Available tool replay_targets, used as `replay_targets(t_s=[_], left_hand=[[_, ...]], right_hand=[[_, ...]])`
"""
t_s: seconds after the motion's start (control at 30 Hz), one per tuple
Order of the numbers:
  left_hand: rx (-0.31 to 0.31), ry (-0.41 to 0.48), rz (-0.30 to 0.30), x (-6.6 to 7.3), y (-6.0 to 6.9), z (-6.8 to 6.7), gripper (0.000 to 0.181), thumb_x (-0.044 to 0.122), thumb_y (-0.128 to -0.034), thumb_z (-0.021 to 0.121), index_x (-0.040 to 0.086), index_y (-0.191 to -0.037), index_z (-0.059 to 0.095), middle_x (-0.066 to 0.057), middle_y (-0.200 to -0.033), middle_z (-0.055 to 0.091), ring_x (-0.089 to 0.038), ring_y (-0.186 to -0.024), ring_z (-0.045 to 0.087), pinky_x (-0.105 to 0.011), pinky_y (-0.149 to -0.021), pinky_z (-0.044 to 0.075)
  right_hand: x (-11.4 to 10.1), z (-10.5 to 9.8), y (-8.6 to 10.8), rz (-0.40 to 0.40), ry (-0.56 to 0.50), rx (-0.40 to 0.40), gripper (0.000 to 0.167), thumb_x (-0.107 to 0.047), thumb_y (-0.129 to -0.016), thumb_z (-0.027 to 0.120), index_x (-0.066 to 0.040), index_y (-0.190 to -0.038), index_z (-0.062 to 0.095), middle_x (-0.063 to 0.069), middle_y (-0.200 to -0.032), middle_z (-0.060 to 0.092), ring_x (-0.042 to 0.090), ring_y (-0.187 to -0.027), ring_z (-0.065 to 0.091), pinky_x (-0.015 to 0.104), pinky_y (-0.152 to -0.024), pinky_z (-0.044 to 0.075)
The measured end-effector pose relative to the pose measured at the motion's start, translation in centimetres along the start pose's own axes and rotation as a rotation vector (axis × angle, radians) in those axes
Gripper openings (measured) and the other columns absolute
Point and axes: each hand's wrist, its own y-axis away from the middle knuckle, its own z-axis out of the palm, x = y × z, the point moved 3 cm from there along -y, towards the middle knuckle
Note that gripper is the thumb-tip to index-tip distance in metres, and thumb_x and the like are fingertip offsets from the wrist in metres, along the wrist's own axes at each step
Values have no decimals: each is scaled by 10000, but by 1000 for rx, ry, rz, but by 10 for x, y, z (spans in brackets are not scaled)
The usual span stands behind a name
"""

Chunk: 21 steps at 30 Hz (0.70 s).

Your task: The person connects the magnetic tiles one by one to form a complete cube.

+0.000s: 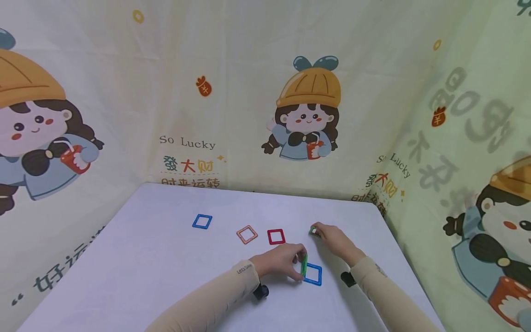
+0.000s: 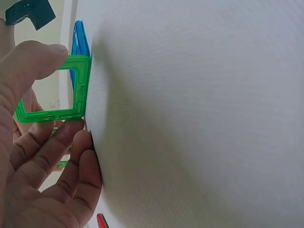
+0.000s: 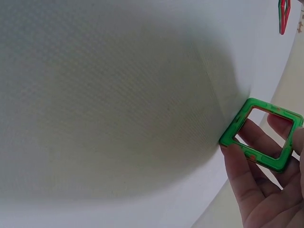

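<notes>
My left hand [image 1: 282, 260] pinches a green square magnetic tile [image 2: 81, 88] between thumb and fingers. The tile stands upright along the left edge of a flat blue square tile [image 1: 321, 275] and seems to touch it. Farther back and to the right, my right hand [image 1: 335, 240] holds a second green square tile [image 3: 259, 158]. This one is tilted, its lower corner close to the table surface; reddish tints show along its frame, and the fingers hide part of its right side.
A red square tile [image 1: 269, 237] lies just beyond my left hand. An orange square tile [image 1: 242, 237] is left of it, and another blue square tile [image 1: 203, 227] lies farther left. The white table [image 1: 157, 258] meets patterned cloth walls [image 1: 240, 124] at the back and sides.
</notes>
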Motion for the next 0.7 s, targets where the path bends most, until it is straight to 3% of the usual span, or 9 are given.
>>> replay_targets(t_s=[0.43, 0.7], left_hand=[[1, 10, 0, 0, -1, 3, 550, 305, -783, 922, 232, -1236, 619, 158, -1067, 649, -3, -954, 583, -186, -865, 524], [4, -3, 8, 0, 1, 2, 535, 310, -787, 918, 246, -1220, 611, 166, -1060, 642, -2, -950, 575, -184, -860, 517]], right_hand=[[1, 2, 7, 18, -9, -4, 244, -94, -1070, 529, -88, -1277, 660, 111, -1213, 729, 291, -1129, 688, 523, -1042, 518], [-2, 5, 10, 15, -6, -7, 220, -97, -1070, 537, -112, -1247, 666, 78, -1167, 737, 260, -1086, 693, 508, -1019, 536]])
